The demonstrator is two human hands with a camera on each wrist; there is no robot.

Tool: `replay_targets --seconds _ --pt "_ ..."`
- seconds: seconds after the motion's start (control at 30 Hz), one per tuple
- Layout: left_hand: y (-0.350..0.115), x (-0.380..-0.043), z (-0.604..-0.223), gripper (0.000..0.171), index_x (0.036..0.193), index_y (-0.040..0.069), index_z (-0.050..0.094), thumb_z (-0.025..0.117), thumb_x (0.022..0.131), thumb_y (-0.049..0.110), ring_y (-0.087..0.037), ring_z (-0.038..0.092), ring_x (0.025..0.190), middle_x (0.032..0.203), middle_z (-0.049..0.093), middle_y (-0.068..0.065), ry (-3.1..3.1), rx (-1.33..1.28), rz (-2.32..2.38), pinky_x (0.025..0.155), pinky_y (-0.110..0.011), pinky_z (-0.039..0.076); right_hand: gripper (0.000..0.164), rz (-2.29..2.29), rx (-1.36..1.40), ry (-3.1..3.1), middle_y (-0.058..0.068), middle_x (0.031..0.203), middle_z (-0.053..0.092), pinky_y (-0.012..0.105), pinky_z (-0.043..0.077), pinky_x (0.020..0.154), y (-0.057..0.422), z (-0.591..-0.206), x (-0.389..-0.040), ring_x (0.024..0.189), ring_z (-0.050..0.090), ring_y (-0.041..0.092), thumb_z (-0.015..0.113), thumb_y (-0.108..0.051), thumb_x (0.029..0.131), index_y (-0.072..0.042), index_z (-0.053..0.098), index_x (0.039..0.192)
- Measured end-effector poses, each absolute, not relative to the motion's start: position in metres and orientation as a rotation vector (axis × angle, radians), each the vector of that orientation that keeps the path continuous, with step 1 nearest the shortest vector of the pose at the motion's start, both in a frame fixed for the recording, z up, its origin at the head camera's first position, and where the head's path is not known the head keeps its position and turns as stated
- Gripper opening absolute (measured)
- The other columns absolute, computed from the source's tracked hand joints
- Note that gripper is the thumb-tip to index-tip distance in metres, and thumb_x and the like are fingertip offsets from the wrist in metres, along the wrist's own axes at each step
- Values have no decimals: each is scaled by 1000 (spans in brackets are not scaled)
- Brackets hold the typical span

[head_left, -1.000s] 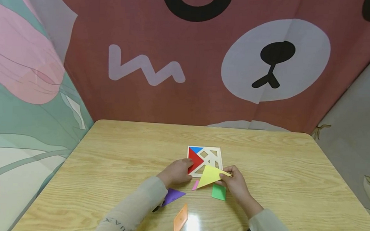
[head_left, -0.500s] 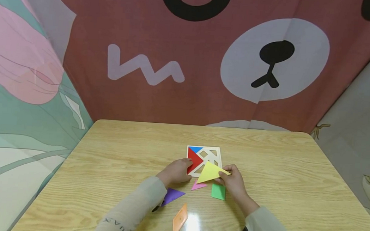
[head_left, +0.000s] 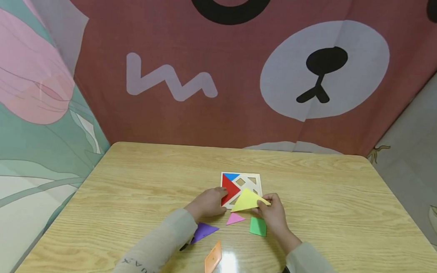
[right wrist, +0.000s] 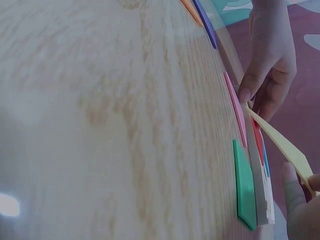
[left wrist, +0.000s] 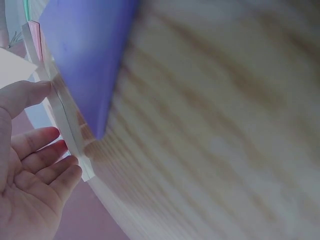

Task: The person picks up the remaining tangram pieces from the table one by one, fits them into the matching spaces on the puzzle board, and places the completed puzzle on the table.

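A pale wooden tangram tray [head_left: 256, 177] lies on the table, with a red triangle [head_left: 230, 190] and a blue triangle [head_left: 231, 176] in its left part. My left hand [head_left: 208, 202] holds the tray at its near left corner, thumb at the front edge and fingertips over the left side. My right hand [head_left: 275, 213] pinches a large yellow triangle [head_left: 246, 200] by its right corner, tilted above the near part of the tray and hiding some cutouts. The right wrist view shows the yellow triangle [right wrist: 284, 142] slanting up from the tray edge, one tip near the left thumb.
A pink triangle [head_left: 235, 219] and a green piece [head_left: 258, 226] lie just in front of the tray. A purple triangle [head_left: 204, 232] is beside the left sleeve, and an orange parallelogram [head_left: 213, 260] lies nearer. A printed cloth [head_left: 204, 123] hangs behind the table [head_left: 145, 169].
The yellow triangle has moved slightly away from me and left, further over the tray, uncovering the pink triangle. My left hand stays at the tray corner.
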State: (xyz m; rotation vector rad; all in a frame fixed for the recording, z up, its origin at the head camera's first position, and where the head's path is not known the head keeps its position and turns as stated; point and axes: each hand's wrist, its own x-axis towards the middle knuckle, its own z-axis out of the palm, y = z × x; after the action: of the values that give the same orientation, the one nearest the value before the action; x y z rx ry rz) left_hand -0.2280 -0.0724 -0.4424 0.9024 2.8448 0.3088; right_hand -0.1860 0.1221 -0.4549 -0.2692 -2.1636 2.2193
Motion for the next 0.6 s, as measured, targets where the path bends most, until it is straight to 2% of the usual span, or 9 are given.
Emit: replay_targets --seconds 0.27,0.6 --pt "-72 -227 -441 53 122 0 47 57 77 24 -23 41 115 124 46 -11 2844 893 301 95 -29 32 16 2239 -299 -2147 25 102 38 22 49 68 120 -451 -187 70 60 17 42 10 83 11 32 96" --pt "-72 -228 -441 53 121 -1 48 58 76 24 -23 41 115 124 46 -12 2851 912 302 95 -28 31 15 2192 -319 -2125 21 96 38 22 50 65 116 -451 -189 65 58 13 43 9 84 10 33 96"
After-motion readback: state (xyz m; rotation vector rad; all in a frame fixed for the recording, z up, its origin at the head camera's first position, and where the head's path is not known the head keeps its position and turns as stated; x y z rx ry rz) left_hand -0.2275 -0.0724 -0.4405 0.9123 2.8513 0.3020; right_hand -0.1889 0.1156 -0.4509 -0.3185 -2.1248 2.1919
